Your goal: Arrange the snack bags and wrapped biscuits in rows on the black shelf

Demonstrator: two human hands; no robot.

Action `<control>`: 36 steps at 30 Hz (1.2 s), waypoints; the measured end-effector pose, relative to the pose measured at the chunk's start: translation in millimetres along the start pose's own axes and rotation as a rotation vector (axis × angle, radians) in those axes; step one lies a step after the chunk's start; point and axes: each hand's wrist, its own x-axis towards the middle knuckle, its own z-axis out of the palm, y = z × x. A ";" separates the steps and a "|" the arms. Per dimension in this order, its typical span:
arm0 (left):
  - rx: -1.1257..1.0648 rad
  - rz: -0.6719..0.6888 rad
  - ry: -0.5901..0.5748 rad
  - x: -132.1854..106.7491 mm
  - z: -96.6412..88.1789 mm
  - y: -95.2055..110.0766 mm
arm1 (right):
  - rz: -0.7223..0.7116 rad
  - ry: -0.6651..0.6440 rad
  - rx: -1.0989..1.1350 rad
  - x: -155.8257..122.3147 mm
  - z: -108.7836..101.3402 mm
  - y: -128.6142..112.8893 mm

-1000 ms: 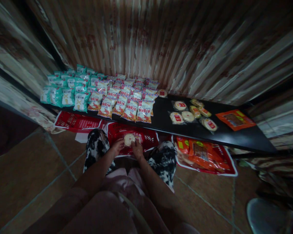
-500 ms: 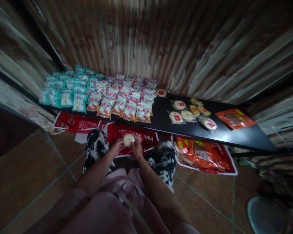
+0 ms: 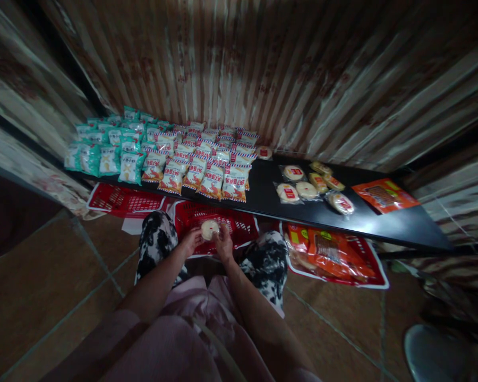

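Note:
A small round pale cake in clear wrap (image 3: 209, 229) is held between both my hands, over a red plastic basket (image 3: 239, 225) on the floor. My left hand (image 3: 191, 241) grips its left side and my right hand (image 3: 224, 241) its right side, fingers curled. My knees in black-and-white trousers flank the basket. Behind it runs a low black shelf (image 3: 382, 223).
The shelf bears teal snack bags (image 3: 109, 146), red-and-white snack bags (image 3: 207, 159), several round wrapped cakes (image 3: 306, 183) and an orange packet (image 3: 384, 194). Another red basket (image 3: 123, 199) lies left, and a red tray with orange packets (image 3: 330, 252) right. Corrugated wall behind; a stool (image 3: 442, 350) bottom right.
My hands and the wrapped cake have barely shifted; the view moved slightly.

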 end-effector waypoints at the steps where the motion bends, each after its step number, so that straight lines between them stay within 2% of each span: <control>1: 0.000 0.001 0.001 0.9 -0.6 -0.6 | -0.020 -0.008 0.022 -0.7 0.2 0.0; 8: -0.004 0.009 -0.009 4.1 -2.3 -3.3 | -0.127 -0.037 -0.069 -1.5 1.2 -2.3; 19: -0.019 0.021 -0.020 2.4 -2.3 -2.9 | -0.078 -0.142 -0.276 -7.1 -2.4 -19.8; 26: -0.034 0.040 -0.012 0.2 0.1 -2.1 | -0.117 -0.203 -0.364 -10.0 0.0 -16.8; 36: -0.060 0.008 -0.028 -4.4 3.1 2.4 | -0.088 -0.244 -0.387 -10.5 1.6 -16.7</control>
